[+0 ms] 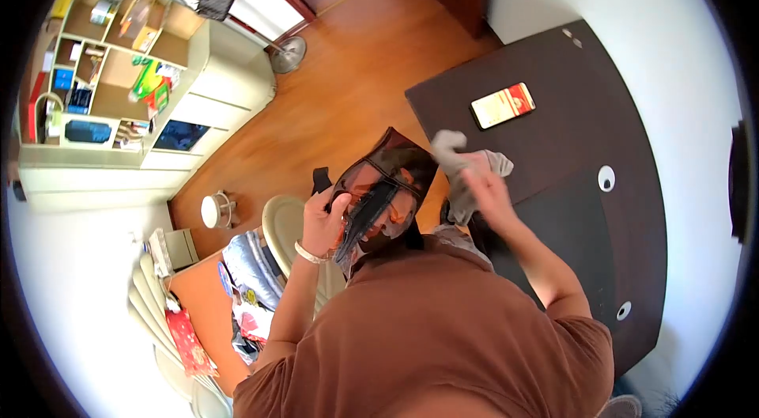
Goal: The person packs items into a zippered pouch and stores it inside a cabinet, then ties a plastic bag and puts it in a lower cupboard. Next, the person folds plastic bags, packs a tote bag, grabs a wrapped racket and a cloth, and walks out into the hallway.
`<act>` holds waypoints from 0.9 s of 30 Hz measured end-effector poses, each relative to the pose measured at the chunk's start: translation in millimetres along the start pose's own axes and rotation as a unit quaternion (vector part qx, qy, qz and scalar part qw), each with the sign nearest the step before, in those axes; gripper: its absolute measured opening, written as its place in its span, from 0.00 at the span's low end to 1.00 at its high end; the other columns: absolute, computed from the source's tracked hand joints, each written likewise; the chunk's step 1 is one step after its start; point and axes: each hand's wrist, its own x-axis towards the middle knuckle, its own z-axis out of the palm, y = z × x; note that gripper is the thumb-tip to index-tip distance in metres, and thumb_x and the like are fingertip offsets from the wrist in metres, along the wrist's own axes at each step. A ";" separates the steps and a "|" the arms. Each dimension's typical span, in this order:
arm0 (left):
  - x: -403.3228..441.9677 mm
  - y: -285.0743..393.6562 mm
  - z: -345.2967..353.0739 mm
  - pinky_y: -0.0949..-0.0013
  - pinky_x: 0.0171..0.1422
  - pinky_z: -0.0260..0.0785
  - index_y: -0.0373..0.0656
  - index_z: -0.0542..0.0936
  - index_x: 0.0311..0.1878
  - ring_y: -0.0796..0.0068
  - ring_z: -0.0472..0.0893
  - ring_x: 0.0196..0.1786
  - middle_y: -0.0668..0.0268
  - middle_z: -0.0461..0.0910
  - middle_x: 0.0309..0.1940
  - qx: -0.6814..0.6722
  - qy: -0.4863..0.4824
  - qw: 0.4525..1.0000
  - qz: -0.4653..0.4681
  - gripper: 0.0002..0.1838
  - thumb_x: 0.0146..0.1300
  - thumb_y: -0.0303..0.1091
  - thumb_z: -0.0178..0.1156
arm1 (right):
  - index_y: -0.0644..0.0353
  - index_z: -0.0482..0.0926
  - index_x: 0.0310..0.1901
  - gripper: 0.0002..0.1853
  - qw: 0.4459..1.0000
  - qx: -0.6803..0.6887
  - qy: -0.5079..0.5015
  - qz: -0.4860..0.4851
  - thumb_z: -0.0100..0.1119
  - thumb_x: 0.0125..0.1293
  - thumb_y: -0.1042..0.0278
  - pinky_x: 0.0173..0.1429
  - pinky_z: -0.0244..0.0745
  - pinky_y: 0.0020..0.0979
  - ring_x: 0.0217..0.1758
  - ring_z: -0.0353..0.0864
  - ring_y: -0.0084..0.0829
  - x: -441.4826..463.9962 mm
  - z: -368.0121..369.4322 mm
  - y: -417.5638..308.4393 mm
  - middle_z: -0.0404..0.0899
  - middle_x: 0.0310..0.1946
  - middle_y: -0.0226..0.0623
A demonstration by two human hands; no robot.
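Note:
My left hand [320,222], with a pale bangle at the wrist, is closed on the side of a dark bag [403,161] with an orange and brown pattern. A black strip runs along the bag's front, and the bag hangs tilted before my body. To the right, my right hand [489,198] is closed on a crumpled grey cloth [458,173] beside the bag, near the desk's edge. Motion smears this hand and the cloth, and some of the fingers are hidden.
A dark desk [545,94] on the right bears a lit phone [503,105]. Shelves [118,62] with assorted goods stand at the left. A round stool [215,211] is on the wooden floor [348,70]. Folded clothes [254,268] lie by a cream chair [286,232].

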 end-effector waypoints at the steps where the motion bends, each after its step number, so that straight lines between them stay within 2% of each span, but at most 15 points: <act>1: 0.6 -3.8 1.8 0.67 0.34 0.66 0.34 0.79 0.37 0.71 0.73 0.26 0.58 0.75 0.21 0.063 0.010 0.997 0.036 0.14 0.66 0.38 0.60 | 0.58 0.75 0.59 0.18 0.983 -0.018 -0.053 -0.173 0.47 0.73 0.62 0.69 0.57 0.37 0.66 0.66 0.33 5.0 16.9 -9.4 0.71 0.61 0.38; 2: 0.4 -2.0 7.4 0.67 0.34 0.66 0.34 0.79 0.37 0.71 0.73 0.26 0.58 0.75 0.21 0.063 0.001 0.997 0.039 0.14 0.66 0.38 0.60 | 0.54 0.71 0.65 0.21 0.946 -0.167 -0.115 -0.255 0.46 0.72 0.62 0.74 0.47 0.43 0.73 0.59 0.37 7.5 26.8 -11.2 0.65 0.69 0.37; 4: -2.2 9.9 18.8 0.69 0.34 0.65 0.34 0.80 0.38 0.70 0.72 0.26 0.59 0.76 0.22 0.103 0.012 0.989 0.107 0.13 0.66 0.37 0.60 | 0.52 0.68 0.67 0.23 0.928 -0.263 -0.111 -0.240 0.43 0.74 0.59 0.75 0.43 0.46 0.75 0.56 0.36 5.1 40.5 -16.0 0.63 0.71 0.35; 8: -14.4 26.9 13.2 0.67 0.35 0.66 0.35 0.82 0.41 0.66 0.73 0.27 0.60 0.76 0.22 0.137 -0.028 0.975 0.173 0.11 0.63 0.34 0.61 | 0.57 0.69 0.66 0.24 0.959 -0.180 -0.081 -0.202 0.38 0.76 0.55 0.74 0.50 0.39 0.73 0.61 0.37 38.2 30.4 44.7 0.67 0.68 0.38; 9: -16.1 22.1 5.1 0.68 0.36 0.66 0.35 0.82 0.41 0.67 0.74 0.27 0.60 0.76 0.22 0.116 -0.041 0.984 0.127 0.10 0.62 0.32 0.61 | 0.59 0.69 0.66 0.25 0.982 -0.099 -0.108 -0.121 0.38 0.76 0.53 0.73 0.52 0.36 0.72 0.63 0.37 40.7 27.2 51.3 0.68 0.68 0.39; 10: -16.8 27.8 3.1 0.72 0.35 0.65 0.36 0.82 0.40 0.72 0.73 0.26 0.62 0.76 0.21 0.101 -0.015 0.983 0.151 0.09 0.62 0.31 0.61 | 0.61 0.68 0.66 0.27 0.990 -0.016 -0.135 -0.038 0.38 0.76 0.51 0.72 0.54 0.33 0.71 0.64 0.37 43.7 23.9 59.8 0.68 0.67 0.39; 11: -18.0 24.5 -7.7 0.74 0.34 0.63 0.35 0.82 0.38 0.77 0.72 0.27 0.65 0.76 0.22 0.104 -0.014 0.989 0.107 0.09 0.64 0.32 0.60 | 0.63 0.68 0.66 0.29 0.975 0.051 -0.189 0.106 0.41 0.75 0.47 0.72 0.53 0.30 0.69 0.64 0.34 49.7 18.8 73.1 0.68 0.66 0.39; 12: -19.0 19.7 -21.1 0.76 0.34 0.62 0.34 0.81 0.36 0.81 0.71 0.27 0.68 0.76 0.22 0.109 -0.012 0.992 0.061 0.10 0.65 0.34 0.59 | 0.63 0.68 0.66 0.29 0.975 0.053 -0.189 0.106 0.41 0.75 0.47 0.72 0.53 0.30 0.69 0.64 0.34 51.0 18.6 82.3 0.68 0.66 0.39; 14: -13.8 1.9 -32.6 0.77 0.33 0.61 0.35 0.79 0.34 0.84 0.70 0.28 0.71 0.76 0.24 0.027 0.017 0.997 0.070 0.13 0.68 0.36 0.57 | 0.62 0.69 0.66 0.30 0.929 0.238 -0.162 0.233 0.45 0.73 0.46 0.72 0.53 0.32 0.68 0.65 0.34 55.3 22.1 93.5 0.69 0.65 0.38; 16: -7.7 -14.8 -40.1 0.78 0.33 0.60 0.35 0.77 0.31 0.87 0.69 0.29 0.74 0.75 0.25 -0.056 0.044 0.995 0.075 0.16 0.71 0.38 0.54 | 0.59 0.71 0.65 0.29 0.917 0.296 -0.114 0.241 0.47 0.72 0.46 0.72 0.54 0.34 0.68 0.65 0.33 61.3 28.7 72.6 0.70 0.65 0.37; 18: 10.6 -24.8 -42.2 0.80 0.33 0.58 0.38 0.76 0.31 0.88 0.67 0.30 0.76 0.73 0.26 -0.177 0.079 0.980 0.039 0.19 0.74 0.43 0.50 | 0.59 0.71 0.64 0.28 0.824 0.472 -0.083 0.301 0.47 0.72 0.46 0.72 0.55 0.34 0.67 0.65 0.32 74.9 30.9 59.7 0.70 0.64 0.35; 20: 30.7 -12.4 -39.1 0.80 0.32 0.60 0.39 0.79 0.34 0.87 0.69 0.29 0.75 0.75 0.25 -0.178 0.060 0.981 0.045 0.19 0.74 0.45 0.50 | 0.60 0.69 0.65 0.29 0.835 0.463 -0.086 0.283 0.45 0.73 0.45 0.72 0.55 0.34 0.67 0.65 0.31 71.1 40.8 43.1 0.69 0.65 0.34; 22: 40.5 21.9 -25.6 0.79 0.34 0.64 0.38 0.81 0.38 0.85 0.73 0.30 0.74 0.78 0.27 -0.257 0.118 0.958 0.043 0.20 0.74 0.47 0.49 | 0.62 0.66 0.66 0.30 0.902 0.345 -0.121 0.229 0.41 0.75 0.46 0.73 0.53 0.34 0.68 0.64 0.31 66.3 46.6 44.0 0.67 0.66 0.36; 24: 45.9 36.6 -31.7 0.76 0.44 0.72 0.36 0.80 0.47 0.79 0.79 0.37 0.65 0.82 0.40 -0.274 0.114 0.952 0.073 0.24 0.74 0.50 0.48 | 0.64 0.64 0.67 0.30 0.900 0.343 -0.121 0.238 0.37 0.76 0.48 0.75 0.51 0.33 0.70 0.62 0.32 57.5 54.6 57.7 0.65 0.68 0.38; 27: 57.4 31.0 -58.8 0.65 0.64 0.68 0.35 0.73 0.59 0.67 0.77 0.55 0.60 0.78 0.53 -0.382 0.115 0.916 0.043 0.31 0.74 0.56 0.42 | 0.65 0.63 0.68 0.30 0.922 0.258 -0.161 0.241 0.38 0.75 0.49 0.75 0.50 0.32 0.72 0.60 0.34 28.7 63.5 64.7 0.64 0.69 0.39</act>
